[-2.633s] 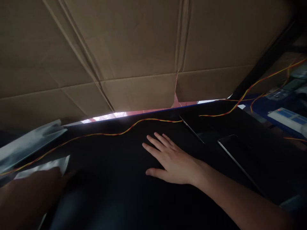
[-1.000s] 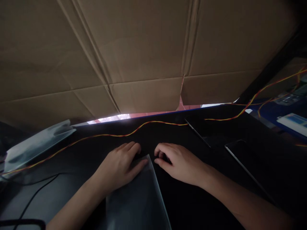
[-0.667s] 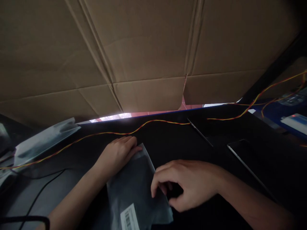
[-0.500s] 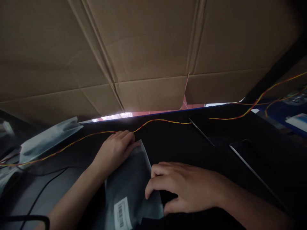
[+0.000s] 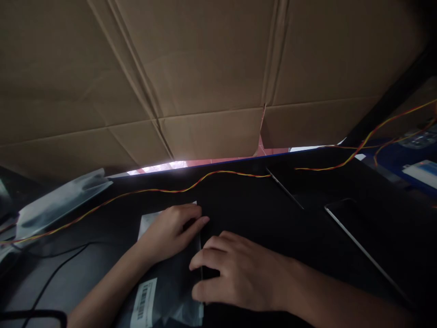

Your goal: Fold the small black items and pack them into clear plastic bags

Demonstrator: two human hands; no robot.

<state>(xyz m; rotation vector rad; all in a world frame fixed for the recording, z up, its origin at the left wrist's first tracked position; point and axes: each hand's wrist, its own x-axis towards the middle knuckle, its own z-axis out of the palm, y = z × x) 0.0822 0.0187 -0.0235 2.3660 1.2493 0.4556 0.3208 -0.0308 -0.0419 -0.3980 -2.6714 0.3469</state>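
Currently, from the head view, I see my left hand (image 5: 175, 230) palm down across the far part of a plastic bag (image 5: 175, 287), fingers curled and thumb reaching past its right edge; whether it grips the bag, I cannot tell; my right hand (image 5: 235, 271) comes in from the right, finger and thumb spread apart at the bag's right edge, contact unclear; the black tabletop (image 5: 235, 200) carries a twisted red-yellow wire (image 5: 213, 173), two flat dark panels (image 5: 370, 248) to the right and a second plastic bag (image 5: 64, 202) at left; folded cardboard (image 5: 205, 68) stands behind, the room dim; the bag lies flat, its long axis running near to far, its barcode label (image 5: 144, 303) toward the near left.
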